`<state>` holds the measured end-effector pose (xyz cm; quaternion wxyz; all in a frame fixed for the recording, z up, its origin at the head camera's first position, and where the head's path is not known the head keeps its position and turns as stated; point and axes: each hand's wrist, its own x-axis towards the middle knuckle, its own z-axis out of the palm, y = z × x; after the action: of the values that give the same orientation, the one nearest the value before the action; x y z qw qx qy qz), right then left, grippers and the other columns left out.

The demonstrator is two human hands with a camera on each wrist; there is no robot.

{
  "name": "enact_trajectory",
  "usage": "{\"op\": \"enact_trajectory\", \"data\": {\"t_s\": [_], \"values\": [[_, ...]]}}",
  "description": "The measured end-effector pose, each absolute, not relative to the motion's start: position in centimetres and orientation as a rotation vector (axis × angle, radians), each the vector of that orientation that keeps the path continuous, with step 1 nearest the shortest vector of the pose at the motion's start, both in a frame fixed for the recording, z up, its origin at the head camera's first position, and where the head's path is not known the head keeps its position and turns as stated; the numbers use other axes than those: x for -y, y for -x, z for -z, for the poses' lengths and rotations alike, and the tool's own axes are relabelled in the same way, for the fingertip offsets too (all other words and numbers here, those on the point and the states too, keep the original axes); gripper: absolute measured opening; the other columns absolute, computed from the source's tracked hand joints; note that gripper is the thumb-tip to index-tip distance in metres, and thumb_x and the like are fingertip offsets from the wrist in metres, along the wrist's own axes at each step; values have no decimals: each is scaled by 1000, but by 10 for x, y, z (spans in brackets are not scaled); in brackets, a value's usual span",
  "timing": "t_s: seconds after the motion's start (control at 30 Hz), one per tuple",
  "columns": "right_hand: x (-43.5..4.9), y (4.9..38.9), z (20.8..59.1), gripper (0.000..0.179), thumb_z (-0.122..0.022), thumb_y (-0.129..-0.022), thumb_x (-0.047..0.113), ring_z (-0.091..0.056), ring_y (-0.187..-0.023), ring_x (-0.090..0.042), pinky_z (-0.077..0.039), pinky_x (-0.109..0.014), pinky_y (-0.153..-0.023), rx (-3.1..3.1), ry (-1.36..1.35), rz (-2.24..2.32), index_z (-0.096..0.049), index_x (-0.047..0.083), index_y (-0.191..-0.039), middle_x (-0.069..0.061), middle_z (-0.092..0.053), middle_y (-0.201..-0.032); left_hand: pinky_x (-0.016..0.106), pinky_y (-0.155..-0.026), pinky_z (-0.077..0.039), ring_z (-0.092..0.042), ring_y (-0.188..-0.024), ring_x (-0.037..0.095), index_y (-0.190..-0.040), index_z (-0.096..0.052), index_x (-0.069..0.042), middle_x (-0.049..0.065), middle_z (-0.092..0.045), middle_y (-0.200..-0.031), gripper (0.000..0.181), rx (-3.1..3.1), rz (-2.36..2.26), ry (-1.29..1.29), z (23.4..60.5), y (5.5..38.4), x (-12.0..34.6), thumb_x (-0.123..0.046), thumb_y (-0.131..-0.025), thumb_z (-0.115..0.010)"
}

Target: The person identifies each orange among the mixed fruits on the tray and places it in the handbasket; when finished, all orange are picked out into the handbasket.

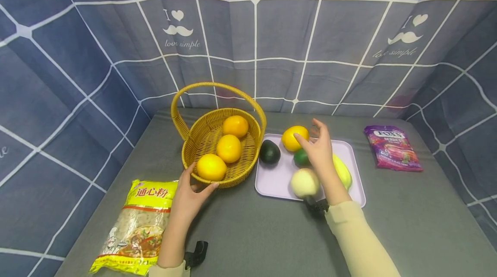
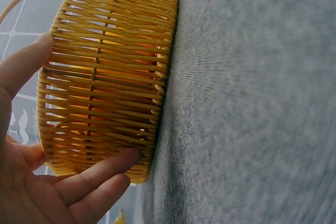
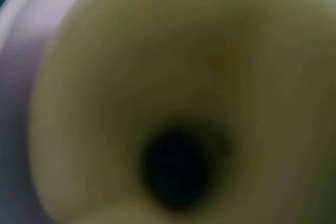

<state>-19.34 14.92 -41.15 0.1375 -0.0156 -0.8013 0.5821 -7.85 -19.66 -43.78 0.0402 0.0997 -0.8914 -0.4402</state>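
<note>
A yellow wicker basket [image 1: 186, 152] with a tall handle holds three oranges [image 1: 229, 148]. My left hand [image 1: 190, 199] rests at its front rim, thumb and forefinger spread along it. In the left wrist view, two extended fingers [image 2: 105, 177] lie against the basket's woven side [image 2: 105, 93]. Over a lilac tray [image 1: 268, 186], my right hand [image 1: 319, 147] hangs with thumb and fingers apart. Its thumb overlaps another orange [image 1: 291, 140] at the tray's back edge. A pale round fruit [image 1: 303, 182] sits under the right wrist and fills the right wrist view, blurred.
The tray also bears a dark avocado [image 1: 269, 152], a green fruit [image 1: 300, 158] and a yellow-green fruit [image 1: 342, 172] partly behind the right forearm. A yellow pasta bag [image 1: 136, 225] lies left of the left arm. A purple candy bag [image 1: 393, 147] lies at the right. A checked curtain [image 1: 287, 31] hangs behind.
</note>
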Motion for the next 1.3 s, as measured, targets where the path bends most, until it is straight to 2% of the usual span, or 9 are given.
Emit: {"op": "enact_trajectory", "data": {"t_s": [0.23, 0.47, 0.73, 1.0, 1.3], "values": [[-153, 203, 422, 87, -77, -81, 40, -43, -128, -37, -41, -46, -100, 2415, 109, -1658, -32, 7, -148, -13, -31, -151, 51, -87, -48, -61, -105, 36, -152, -25, -13, 18, -24, -154, 100, 2711, 1357, -278, 436, 78, 196, -52, -77, -77], [-156, 212, 429, 90, -76, -81, 42, -42, -130, -38, -41, -47, -100, 2508, 134, -1607, -29, 5, -148, -14, -31, -151, 50, -87, -48, -61, -105, 35, -152, -25, -13, 18, -24, -154, 99, 2716, 1346, -280, 437, 80, 195, -50, -77, -78], [-159, 221, 435, 92, -75, -82, 45, -39, -131, -38, -37, -47, -104, 2600, 129, -1551, -27, 3, -149, -16, -32, -151, 51, -88, -47, -61, -105, 35, -152, -25, -14, 18, -24, -154, 101, 2726, 1335, -281, 437, 80, 196, -54, -76, -77], [-151, 227, 434, 89, -73, -83, 43, -33, -134, -41, -27, -52, -109, 2756, 67, -1354, -30, -2, -146, -23, -34, -147, 51, -86, -48, -61, -106, 34, -152, -24, -15, 17, -23, -155, 101, 2735, 1336, -303, 439, 79, 197, -54, -75, -77], [-144, 234, 437, 90, -74, -80, 43, -39, -128, -40, -30, -51, -107, 2819, 53, -1282, -32, -3, -144, -26, -38, -142, 51, -87, -48, -61, -107, 35, -153, -24, -15, 18, -21, -155, 102, 2733, 1347, -304, 439, 78, 197, -56, -75, -76]]}}
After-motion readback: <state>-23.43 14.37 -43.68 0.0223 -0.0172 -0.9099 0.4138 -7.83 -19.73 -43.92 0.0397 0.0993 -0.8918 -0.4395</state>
